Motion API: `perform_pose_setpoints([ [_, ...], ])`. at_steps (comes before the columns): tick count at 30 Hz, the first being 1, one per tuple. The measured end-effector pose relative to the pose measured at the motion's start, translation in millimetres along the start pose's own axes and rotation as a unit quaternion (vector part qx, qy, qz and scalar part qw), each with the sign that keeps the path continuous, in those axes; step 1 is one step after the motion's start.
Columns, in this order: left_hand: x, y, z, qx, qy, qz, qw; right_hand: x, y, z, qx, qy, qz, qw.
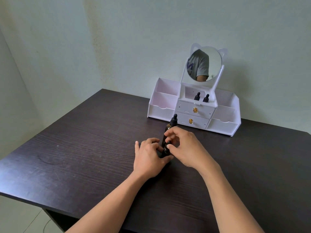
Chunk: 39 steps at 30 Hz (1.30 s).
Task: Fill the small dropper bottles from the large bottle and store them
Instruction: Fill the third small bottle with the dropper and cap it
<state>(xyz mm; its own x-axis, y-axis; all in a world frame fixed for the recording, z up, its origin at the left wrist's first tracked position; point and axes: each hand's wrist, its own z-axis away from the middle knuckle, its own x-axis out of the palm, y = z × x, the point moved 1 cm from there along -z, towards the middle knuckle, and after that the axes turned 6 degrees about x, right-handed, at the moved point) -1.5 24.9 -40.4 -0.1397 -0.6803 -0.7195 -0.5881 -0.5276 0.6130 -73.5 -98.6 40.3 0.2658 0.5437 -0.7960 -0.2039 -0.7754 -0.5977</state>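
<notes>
A small dark dropper bottle stands on the dark wooden table between my hands. My left hand grips its body from the left. The fingers of my right hand pinch its black dropper cap from the right. Just behind it stands the large amber bottle with a black dropper top, partly hidden by my right hand. Two small dropper bottles stand in the middle top compartment of the white organizer.
The organizer sits at the back of the table against the wall. It has two shut drawers with gold knobs, open side compartments, and a round cat-eared mirror on top. The table's front left edge drops to the floor.
</notes>
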Motion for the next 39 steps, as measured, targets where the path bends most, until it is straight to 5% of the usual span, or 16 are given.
perform_pose_setpoints([
  [6, 0.1, -0.5, -0.1, 0.001, -0.001, -0.003, 1.0, 11.4, 1.9, 2.2, 0.016, 0.078, 0.038, 0.996],
  [17, 1.8, -0.6, -0.7, 0.004, 0.005, 0.004, 1.0, -0.8, 0.6, -1.9, -0.014, -0.018, 0.022, 1.0],
  [24, 1.9, -2.1, -0.3, 0.006, -0.001, -0.014, 1.0, 18.2, 5.7, 2.8, 0.02, 0.073, 0.044, 0.996],
  [34, 0.9, 0.5, -0.9, 0.004, 0.0, -0.004, 1.0, -1.7, -0.2, -0.2, -0.005, -0.03, 0.025, 0.999],
  [39, 1.8, 1.2, -0.6, 0.01, -0.006, -0.013, 1.0, 12.5, 2.1, 2.8, 0.019, 0.044, 0.053, 0.997],
])
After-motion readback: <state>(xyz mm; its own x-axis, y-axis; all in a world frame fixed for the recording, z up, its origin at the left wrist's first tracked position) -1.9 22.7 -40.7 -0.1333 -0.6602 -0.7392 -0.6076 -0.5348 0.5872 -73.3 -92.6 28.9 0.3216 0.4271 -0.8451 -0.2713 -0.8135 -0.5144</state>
